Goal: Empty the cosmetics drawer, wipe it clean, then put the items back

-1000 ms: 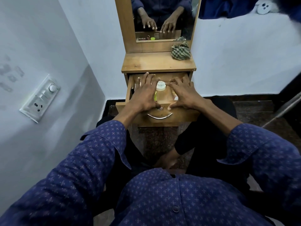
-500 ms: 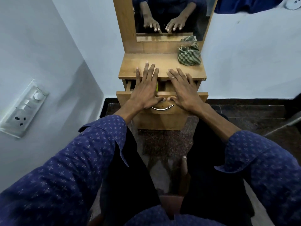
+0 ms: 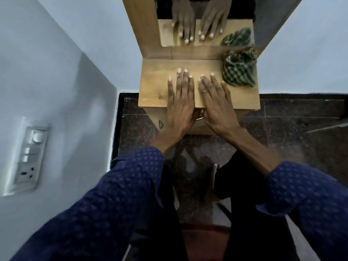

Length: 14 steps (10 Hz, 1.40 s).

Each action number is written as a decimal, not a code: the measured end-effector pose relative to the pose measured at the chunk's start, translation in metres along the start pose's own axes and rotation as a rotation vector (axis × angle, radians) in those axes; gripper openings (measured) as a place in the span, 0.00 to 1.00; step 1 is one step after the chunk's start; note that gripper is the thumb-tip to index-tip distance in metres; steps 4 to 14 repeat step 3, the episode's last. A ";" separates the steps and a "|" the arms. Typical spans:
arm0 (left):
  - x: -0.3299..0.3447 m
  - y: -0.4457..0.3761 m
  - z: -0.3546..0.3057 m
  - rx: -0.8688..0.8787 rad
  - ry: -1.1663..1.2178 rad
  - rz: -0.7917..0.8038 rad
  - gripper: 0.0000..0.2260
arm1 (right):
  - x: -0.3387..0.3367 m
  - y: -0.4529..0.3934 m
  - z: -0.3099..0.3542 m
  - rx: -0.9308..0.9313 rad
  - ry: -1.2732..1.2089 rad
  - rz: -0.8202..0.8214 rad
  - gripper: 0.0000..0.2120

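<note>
On the wall at nine o'clock from the hands sits a switch panel (image 3: 28, 157), well apart from the work and playing no part in it.

The left hand (image 3: 178, 108) lies palm down across the front edge of the desk (image 3: 150, 87), its heel pressed over the drawer (image 3: 194, 127) front below the lip. The fingers (image 3: 181, 81) are spread flat and narrow-gapped, pointing to twelve o'clock, gripping nothing. The wrist is straight and the forearm runs back toward seven o'clock into a blue patterned sleeve (image 3: 116, 194). This pose reads as a push, most likely to seat the drawer fully home.

Just beside it at three o'clock, the right hand (image 3: 216, 108) mirrors the pose: palm down, fingers extended and lightly fanned on the desk top, holding nothing, forearm angling back to five o'clock. Between the two palms a sliver of the metal handle (image 3: 199, 117) shows.

The drawer appears closed, flush under the desk top, so its contents are hidden; I judge the cosmetics to be inside, though that cannot be seen.

At one o'clock from the right hand, a checked green cloth (image 3: 238, 72) rests bunched in the desk's far corner against the mirror (image 3: 207, 21), probably parked there once wiping was done.
</note>
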<state>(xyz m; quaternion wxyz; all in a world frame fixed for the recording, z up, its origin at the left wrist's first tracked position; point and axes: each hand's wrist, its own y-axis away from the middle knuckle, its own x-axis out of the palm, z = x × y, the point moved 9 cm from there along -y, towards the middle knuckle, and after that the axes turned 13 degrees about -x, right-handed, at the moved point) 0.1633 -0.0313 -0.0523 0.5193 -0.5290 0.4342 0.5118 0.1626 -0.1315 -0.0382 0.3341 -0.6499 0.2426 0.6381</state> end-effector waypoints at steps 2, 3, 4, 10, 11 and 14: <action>-0.048 0.012 0.003 0.072 0.096 0.179 0.42 | -0.037 -0.003 0.009 0.082 -0.041 0.161 0.41; -0.135 0.015 0.013 0.114 0.155 0.127 0.39 | -0.111 -0.013 0.027 0.073 -0.086 0.151 0.39; -0.135 0.015 0.013 0.114 0.155 0.127 0.39 | -0.111 -0.013 0.027 0.073 -0.086 0.151 0.39; -0.135 0.015 0.013 0.114 0.155 0.127 0.39 | -0.111 -0.013 0.027 0.073 -0.086 0.151 0.39; -0.135 0.015 0.013 0.114 0.155 0.127 0.39 | -0.111 -0.013 0.027 0.073 -0.086 0.151 0.39; -0.135 0.015 0.013 0.114 0.155 0.127 0.39 | -0.111 -0.013 0.027 0.073 -0.086 0.151 0.39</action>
